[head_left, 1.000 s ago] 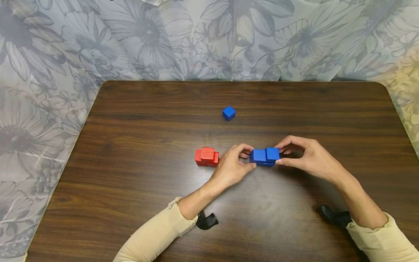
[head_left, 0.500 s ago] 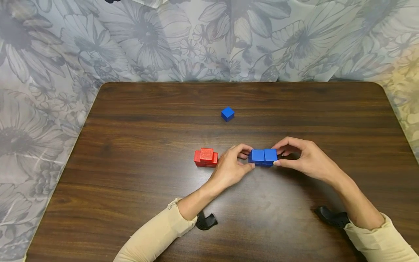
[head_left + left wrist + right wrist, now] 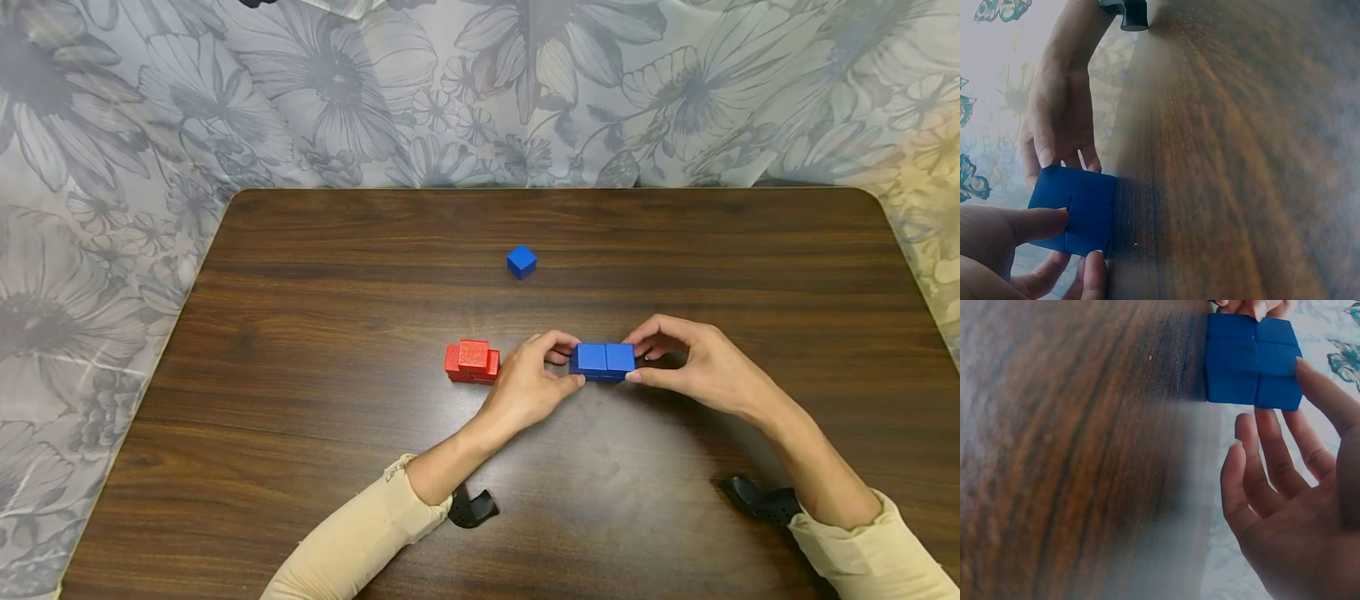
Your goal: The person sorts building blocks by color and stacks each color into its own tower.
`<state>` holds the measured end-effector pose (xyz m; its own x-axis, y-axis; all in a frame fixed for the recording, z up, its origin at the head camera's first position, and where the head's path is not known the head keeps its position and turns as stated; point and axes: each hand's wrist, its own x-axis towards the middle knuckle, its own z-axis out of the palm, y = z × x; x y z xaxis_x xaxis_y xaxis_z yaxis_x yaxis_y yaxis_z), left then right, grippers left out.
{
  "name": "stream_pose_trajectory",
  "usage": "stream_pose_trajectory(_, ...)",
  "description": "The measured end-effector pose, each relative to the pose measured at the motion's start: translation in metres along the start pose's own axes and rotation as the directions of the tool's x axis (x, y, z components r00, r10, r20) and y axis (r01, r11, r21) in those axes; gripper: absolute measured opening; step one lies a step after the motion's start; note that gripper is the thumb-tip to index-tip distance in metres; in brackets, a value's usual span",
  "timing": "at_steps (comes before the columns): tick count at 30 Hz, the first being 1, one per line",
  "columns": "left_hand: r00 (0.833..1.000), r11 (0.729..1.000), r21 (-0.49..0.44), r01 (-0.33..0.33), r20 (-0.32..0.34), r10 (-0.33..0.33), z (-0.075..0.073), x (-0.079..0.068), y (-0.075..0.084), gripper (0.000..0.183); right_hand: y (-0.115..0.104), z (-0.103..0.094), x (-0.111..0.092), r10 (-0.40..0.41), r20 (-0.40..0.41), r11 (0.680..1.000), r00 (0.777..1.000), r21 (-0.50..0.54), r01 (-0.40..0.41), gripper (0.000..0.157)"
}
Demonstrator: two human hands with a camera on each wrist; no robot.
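Observation:
Blue cubes are stacked two layers high on the brown table, two tops side by side. My left hand (image 3: 528, 379) pinches the stack's left end, thumb on the near side and fingers behind the upper left cube (image 3: 592, 357). At the other end, my right hand (image 3: 708, 367) pinches the upper right cube (image 3: 620, 357) between thumb and fingers. The right wrist view shows this blue stack (image 3: 1232, 372) with its faces nearly lined up, the right thumb (image 3: 1322, 394) on the upper layer. Its far side is hidden.
A small pile of red blocks (image 3: 473, 355) stands just left of my left hand. Farther back, a single blue cube (image 3: 522, 262) lies on the table (image 3: 337, 292). A floral curtain (image 3: 420, 100) hangs behind the back edge.
The upper right blue cube has slid left and slightly nearer, now flush against its neighbour, with my right hand moving along. My left hand has kept its grip on the stack.

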<state>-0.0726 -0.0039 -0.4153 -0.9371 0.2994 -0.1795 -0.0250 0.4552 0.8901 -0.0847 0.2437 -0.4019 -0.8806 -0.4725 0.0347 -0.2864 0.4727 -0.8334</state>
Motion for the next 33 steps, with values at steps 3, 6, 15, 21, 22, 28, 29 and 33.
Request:
stream_pose_trajectory(3, 1.000, 1.000, 0.002, 0.007, 0.003, -0.007, 0.000, 0.000, 0.000, 0.040, 0.000, 0.000, 0.000, -0.005, 0.016, 1.000, 1.000, 0.005, 0.005, 0.037)
stream_pose_trajectory(6, 1.000, 1.000, 0.006, 0.012, 0.005, -0.012, 0.000, 0.000, 0.000, 0.040, 0.000, 0.000, 0.001, -0.003, 0.038, 1.000, 0.999, 0.005, 0.002, 0.038)
stream_pose_trajectory(15, 1.000, 1.000, 0.006, 0.020, 0.007, -0.020, -0.001, -0.001, 0.001, 0.041, 0.000, 0.000, 0.003, -0.015, 0.063, 1.000, 0.998, -0.010, 0.016, 0.040)
stream_pose_trajectory(21, 1.000, 1.000, 0.019, 0.018, 0.006, -0.018, -0.001, -0.001, 0.001, 0.041, -0.004, -0.006, 0.005, -0.024, 0.067, 1.000, 0.997, 0.012, 0.024, 0.046)
stream_pose_trajectory(22, 1.000, 1.000, 0.022, 0.016, 0.005, -0.016, -0.001, -0.001, 0.001, 0.041, -0.005, -0.008, 0.006, -0.026, 0.062, 0.999, 0.998, 0.020, 0.024, 0.046)
stream_pose_trajectory(28, 1.000, 1.000, 0.020, 0.013, 0.003, -0.013, 0.000, 0.000, 0.000, 0.041, -0.009, -0.019, 0.015, -0.008, 0.022, 1.000, 1.000, 0.009, 0.007, 0.044)
stream_pose_trajectory(29, 1.000, 1.000, 0.021, 0.012, 0.002, -0.012, 0.000, 0.000, 0.000, 0.041, -0.009, -0.020, 0.017, -0.003, 0.018, 1.000, 1.000, 0.002, 0.003, 0.043)
stream_pose_trajectory(33, 1.000, 1.000, 0.024, 0.007, -0.001, -0.007, -0.001, 0.000, 0.000, 0.040, -0.010, -0.025, 0.022, 0.000, 0.010, 1.000, 1.000, -0.020, 0.000, 0.042)
